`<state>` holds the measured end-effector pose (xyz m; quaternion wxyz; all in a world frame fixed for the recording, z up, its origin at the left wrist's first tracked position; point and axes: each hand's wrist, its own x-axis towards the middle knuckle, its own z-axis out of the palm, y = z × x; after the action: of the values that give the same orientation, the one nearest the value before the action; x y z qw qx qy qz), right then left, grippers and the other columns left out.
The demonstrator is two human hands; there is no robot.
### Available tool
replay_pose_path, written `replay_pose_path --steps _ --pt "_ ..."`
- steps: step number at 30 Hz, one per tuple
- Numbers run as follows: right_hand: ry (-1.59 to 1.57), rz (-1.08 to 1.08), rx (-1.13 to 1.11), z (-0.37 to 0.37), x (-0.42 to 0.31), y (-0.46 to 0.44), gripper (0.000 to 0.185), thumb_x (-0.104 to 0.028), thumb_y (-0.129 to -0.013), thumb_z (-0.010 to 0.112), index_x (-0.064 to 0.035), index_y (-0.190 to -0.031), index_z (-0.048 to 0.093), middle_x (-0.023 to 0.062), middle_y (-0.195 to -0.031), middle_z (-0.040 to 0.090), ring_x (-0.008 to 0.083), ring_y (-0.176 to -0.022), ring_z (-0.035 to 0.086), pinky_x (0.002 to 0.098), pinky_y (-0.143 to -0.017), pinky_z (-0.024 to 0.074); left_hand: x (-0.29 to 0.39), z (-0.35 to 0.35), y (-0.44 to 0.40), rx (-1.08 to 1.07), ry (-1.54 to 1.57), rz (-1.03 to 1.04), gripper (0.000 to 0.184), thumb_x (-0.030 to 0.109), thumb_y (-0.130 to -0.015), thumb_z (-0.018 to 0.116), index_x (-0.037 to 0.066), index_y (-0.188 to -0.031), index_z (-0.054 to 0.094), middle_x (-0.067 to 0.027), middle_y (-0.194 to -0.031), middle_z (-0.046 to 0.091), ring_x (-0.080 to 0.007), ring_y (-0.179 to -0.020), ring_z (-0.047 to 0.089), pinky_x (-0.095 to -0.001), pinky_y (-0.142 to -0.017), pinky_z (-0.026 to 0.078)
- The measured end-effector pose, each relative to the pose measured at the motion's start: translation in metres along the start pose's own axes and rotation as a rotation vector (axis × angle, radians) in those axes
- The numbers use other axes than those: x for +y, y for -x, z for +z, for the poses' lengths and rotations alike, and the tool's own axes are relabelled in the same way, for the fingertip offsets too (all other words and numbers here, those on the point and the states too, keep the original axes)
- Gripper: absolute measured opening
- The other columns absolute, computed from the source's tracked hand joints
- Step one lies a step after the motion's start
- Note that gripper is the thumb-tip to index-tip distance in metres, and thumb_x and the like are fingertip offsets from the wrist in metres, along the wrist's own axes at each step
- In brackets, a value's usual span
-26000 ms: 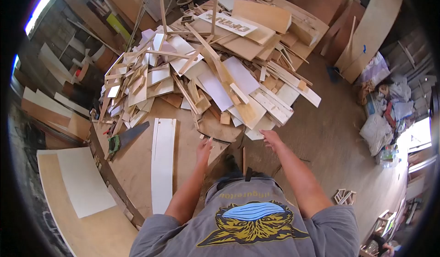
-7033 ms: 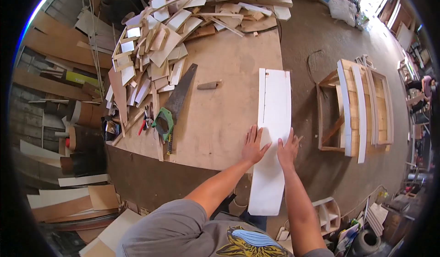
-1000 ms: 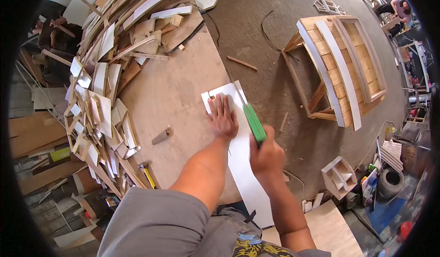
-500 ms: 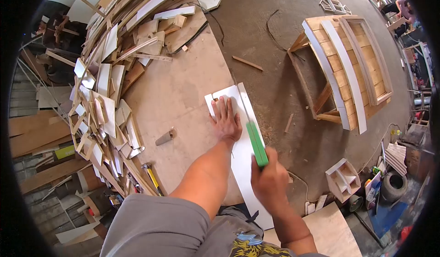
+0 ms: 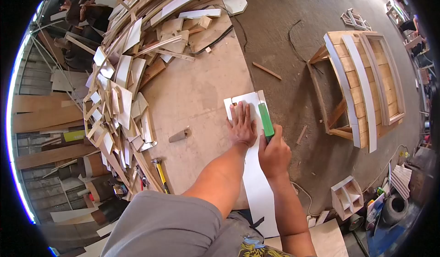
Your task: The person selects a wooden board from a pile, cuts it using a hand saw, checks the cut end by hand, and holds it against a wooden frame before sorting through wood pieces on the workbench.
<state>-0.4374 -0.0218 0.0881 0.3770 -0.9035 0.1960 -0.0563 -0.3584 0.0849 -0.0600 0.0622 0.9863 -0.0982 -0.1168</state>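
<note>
A long white board (image 5: 259, 188) lies on the plywood sheet (image 5: 197, 101), its far end near the sheet's edge. My left hand (image 5: 241, 126) presses flat on the board near that end, fingers spread. My right hand (image 5: 275, 154) is closed around the dark near end of what looks like a green handsaw (image 5: 266, 119). Its green part lies along the right side of the board, over a lengthwise cut that sets off a narrow strip (image 5: 261, 96). The tool's lower edge is hidden. Left of my hands rests a small tapered brown piece (image 5: 178, 135).
A heap of wood offcuts (image 5: 121, 105) covers the left side. A yellow-handled hammer (image 5: 160, 174) lies beside it. At the right stands a slatted wooden table (image 5: 353, 82) bearing white strips and a frame. A divided wooden box (image 5: 347, 197) is at lower right. A person (image 5: 85, 11) is at upper left.
My right hand has pushed the green handsaw forward along the board, toward its far end. My left hand stays on the board. The whole view has shifted, with things appearing farther right and lower.
</note>
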Motion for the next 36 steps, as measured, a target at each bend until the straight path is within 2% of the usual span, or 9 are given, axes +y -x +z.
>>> replay_pose_path --steps 5,11,14,17,21,27,31,34,36 --pt "-0.053 0.082 -0.024 -0.052 -0.019 0.051 0.029 -0.025 -0.099 0.061 -0.0046 -0.117 0.051 0.0238 -0.079 0.067 0.0473 -0.068 0.065 0.0569 -0.061 0.0504 -0.002 0.007 -0.003 0.033 -0.024 0.005 0.069 0.042 -0.104 0.040 0.019 -0.164 0.016 -0.0043 -0.173 0.005 -0.0359 -0.158 0.000 -0.0658 -0.120 0.014" --pt "-0.022 0.006 -0.036 -0.001 -0.010 -0.010 0.038 -0.028 -0.097 0.062 -0.0026 -0.123 0.051 0.0247 -0.079 0.067 0.0474 -0.068 0.066 0.0568 -0.062 0.0510 -0.008 0.030 -0.005 0.107 -0.013 0.008 0.070 0.040 -0.101 0.045 0.020 -0.164 0.019 -0.0039 -0.173 0.007 -0.0360 -0.158 0.001 -0.0673 -0.119 0.015" --pt "0.020 0.075 -0.092 -0.040 -0.013 0.023 0.038 -0.028 -0.097 0.063 -0.0030 -0.123 0.051 0.0246 -0.080 0.066 0.0460 -0.069 0.066 0.0555 -0.061 0.0515 -0.005 0.020 -0.004 0.089 0.017 0.027 0.071 0.039 -0.101 0.044 0.020 -0.164 0.018 -0.0043 -0.172 0.007 -0.0379 -0.158 0.001 -0.0676 -0.118 0.014" --pt "-0.034 0.015 -0.038 -0.055 -0.013 0.053 0.039 -0.029 -0.096 0.063 -0.0033 -0.123 0.050 0.0244 -0.080 0.066 0.0447 -0.069 0.067 0.0543 -0.060 0.0521 -0.004 0.020 -0.006 0.074 0.010 0.018 0.070 0.040 -0.102 0.043 0.020 -0.164 0.018 -0.0040 -0.173 0.006 -0.0380 -0.158 -0.001 -0.0663 -0.119 0.014" --pt "0.001 -0.009 -0.029 -0.002 -0.004 -0.012 0.035 -0.023 -0.093 0.068 -0.0024 -0.119 0.056 0.0197 -0.076 0.066 0.0405 -0.066 0.068 0.0512 -0.058 0.0523 -0.004 0.018 -0.004 0.035 -0.015 0.003 0.070 0.042 -0.102 0.042 0.020 -0.164 0.018 -0.0042 -0.173 0.004 -0.0379 -0.158 -0.002 -0.0646 -0.120 0.013" --pt "-0.043 0.002 -0.052 -0.068 -0.018 0.052 0.032 -0.025 -0.096 0.064 -0.0030 -0.115 0.051 0.0233 -0.080 0.068 0.0441 -0.067 0.067 0.0530 -0.058 0.0525 -0.001 0.017 -0.005 0.051 -0.025 0.006 0.070 0.042 -0.102 0.042 0.020 -0.164 0.017 -0.0036 -0.173 0.005 -0.0376 -0.158 -0.003 -0.0649 -0.120 0.013" --pt "0.024 -0.025 -0.021 -0.009 -0.002 -0.003 0.033 -0.023 -0.094 0.067 -0.0038 -0.118 0.053 0.0237 -0.077 0.067 0.0426 -0.064 0.068 0.0518 -0.057 0.0527 -0.005 0.021 -0.005 0.040 -0.032 0.009 0.070 0.041 -0.102 0.042 0.020 -0.164 0.016 -0.0041 -0.173 0.005 -0.0376 -0.158 -0.003 -0.0662 -0.119 0.015" --pt "-0.022 0.001 -0.007 -0.005 -0.003 -0.019 0.033 -0.021 -0.094 0.067 -0.0037 -0.118 0.054 0.0227 -0.075 0.067 0.0418 -0.064 0.068 0.0515 -0.057 0.0526 -0.001 0.011 -0.001 0.011 -0.029 0.003 0.070 0.041 -0.103 0.042 0.020 -0.164 0.017 -0.0043 -0.172 0.006 -0.0375 -0.158 -0.003 -0.0664 -0.119 0.015" --pt "-0.031 0.031 -0.025 -0.041 -0.011 0.023 0.031 -0.023 -0.096 0.064 -0.0037 -0.117 0.052 0.0228 -0.076 0.067 0.0434 -0.066 0.068 0.0529 -0.057 0.0524 0.000 0.011 -0.005 0.015 -0.033 0.012 0.070 0.041 -0.103 0.042 0.020 -0.164 0.017 -0.0043 -0.172 0.006 -0.0374 -0.158 -0.003 -0.0665 -0.119 0.015"
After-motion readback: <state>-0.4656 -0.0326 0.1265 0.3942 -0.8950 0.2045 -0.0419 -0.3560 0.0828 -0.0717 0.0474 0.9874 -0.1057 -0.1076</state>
